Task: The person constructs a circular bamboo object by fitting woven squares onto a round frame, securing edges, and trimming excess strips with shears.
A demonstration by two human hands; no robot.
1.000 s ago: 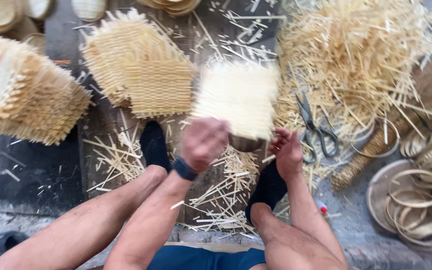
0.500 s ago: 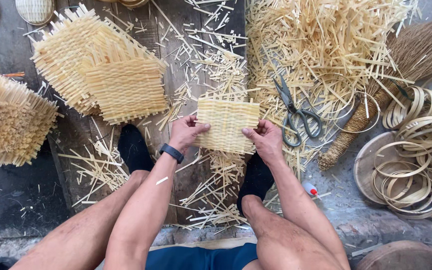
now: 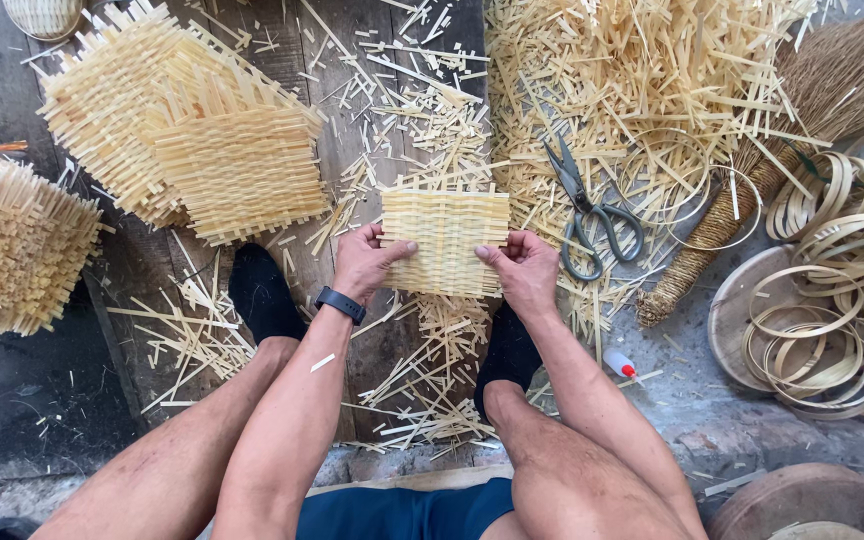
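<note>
A small square mat of woven pale bamboo strips (image 3: 446,240) is held flat between both hands above the wooden boards. My left hand (image 3: 363,262) grips its left edge, thumb lying across the weave; a dark watch sits on that wrist. My right hand (image 3: 522,270) grips the right edge with its thumb on top. My two feet in black socks rest on the boards below the mat, among cut strips.
A stack of larger woven mats (image 3: 192,140) lies at upper left, another pile (image 3: 12,250) at far left. Scissors (image 3: 587,215) lie right of the mat on a heap of bamboo offcuts (image 3: 642,90). A broom (image 3: 752,190), coiled bamboo rings (image 3: 842,300) and a small glue bottle (image 3: 620,365) sit at right.
The mat was lifted high toward the camera on my left hand a second ago; it has come down and both hands now hold its side edges. The view shifted right.
</note>
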